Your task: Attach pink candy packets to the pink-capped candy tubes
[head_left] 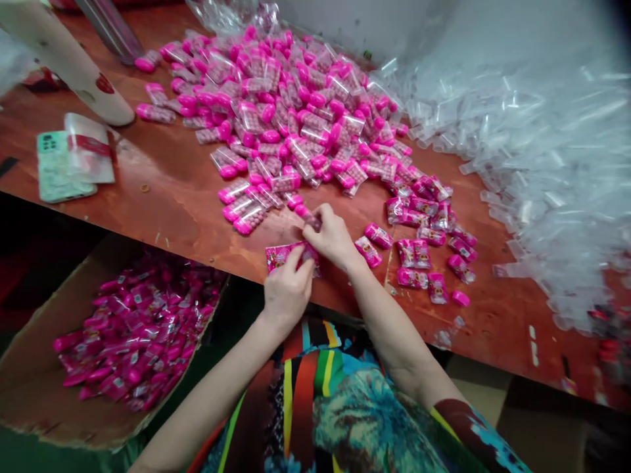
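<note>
Here the left hand (288,286) pinches a small pink printed packet (282,255) at the near edge of the bench (172,190), fingers closed on its right end, while the right hand (330,235) is closed on a small pink-capped clear tube (308,217) just above it; the two things lie close together, though whether they touch I cannot tell. The tube looks light and stiff, smooth plastic that could slip, so a grip across its middle or at the cap seems safest. The packet seems thin and soft, likely to crumple, and is best held by an edge. Behind the hands spreads a large heap of pink-capped tubes (286,112), with wrapped packets (428,236) to the right and a drift of clear sleeves (532,151) beyond. Below the bench edge a cardboard box (29,368) holds more pink pieces. A phone (62,167) lies at the far left.
</note>
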Available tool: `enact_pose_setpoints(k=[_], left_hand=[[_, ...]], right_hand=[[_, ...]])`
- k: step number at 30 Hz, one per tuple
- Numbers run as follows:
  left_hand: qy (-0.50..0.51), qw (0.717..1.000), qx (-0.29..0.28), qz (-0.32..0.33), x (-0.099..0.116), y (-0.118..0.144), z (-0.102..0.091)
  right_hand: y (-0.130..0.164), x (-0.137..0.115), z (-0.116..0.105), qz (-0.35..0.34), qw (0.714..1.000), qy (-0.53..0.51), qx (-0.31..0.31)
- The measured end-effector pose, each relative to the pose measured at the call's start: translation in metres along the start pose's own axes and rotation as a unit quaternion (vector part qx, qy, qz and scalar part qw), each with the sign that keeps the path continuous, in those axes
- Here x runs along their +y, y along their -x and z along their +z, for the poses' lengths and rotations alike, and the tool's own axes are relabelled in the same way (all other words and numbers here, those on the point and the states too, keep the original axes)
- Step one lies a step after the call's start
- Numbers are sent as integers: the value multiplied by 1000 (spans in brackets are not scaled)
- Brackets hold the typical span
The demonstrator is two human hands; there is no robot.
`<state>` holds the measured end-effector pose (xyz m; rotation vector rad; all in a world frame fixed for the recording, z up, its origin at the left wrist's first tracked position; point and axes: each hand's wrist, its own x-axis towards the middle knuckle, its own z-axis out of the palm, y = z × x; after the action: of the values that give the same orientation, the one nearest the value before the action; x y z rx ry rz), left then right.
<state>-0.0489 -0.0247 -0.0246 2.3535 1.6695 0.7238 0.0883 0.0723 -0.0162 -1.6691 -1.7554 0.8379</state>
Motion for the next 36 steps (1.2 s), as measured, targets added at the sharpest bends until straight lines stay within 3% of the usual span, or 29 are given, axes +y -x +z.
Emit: enact_pose_setpoints(k=[1, 3, 6, 8, 10, 13, 15, 19, 23, 30, 36], left_hand=[[28, 999, 43, -9, -2, 0, -1], [71, 992, 107, -19, -4, -1, -2], [96, 987, 131, -8, -1, -4, 3], [114, 988, 108, 9, 6, -6, 8], [155, 985, 79, 12, 16, -7, 11], [259, 962, 64, -66, 29, -9, 10], [356, 920, 36, -160, 34, -11, 6], [534, 789, -91, -290, 36, -18, 2], [609, 699, -96, -362, 38, -21, 4], [653, 632, -92, -407, 42, -22, 11], [672, 593, -117, -429, 44, -23, 10]], right_hand=[[9, 7, -7, 34, 994, -106, 16], [31, 16, -17, 78, 951, -298, 38], [63, 20, -21, 104, 884, -454, 32], [79, 19, -16, 122, 871, -474, 35], [86, 18, -11, 133, 877, -456, 66], [86, 22, -15, 134, 889, -418, 129], [85, 27, -24, 127, 894, -410, 130], [90, 29, -35, 111, 898, -421, 59], [101, 24, -29, 124, 892, -430, 62], [104, 28, -12, 162, 877, -428, 146], [105, 29, -10, 139, 903, -372, 163]])
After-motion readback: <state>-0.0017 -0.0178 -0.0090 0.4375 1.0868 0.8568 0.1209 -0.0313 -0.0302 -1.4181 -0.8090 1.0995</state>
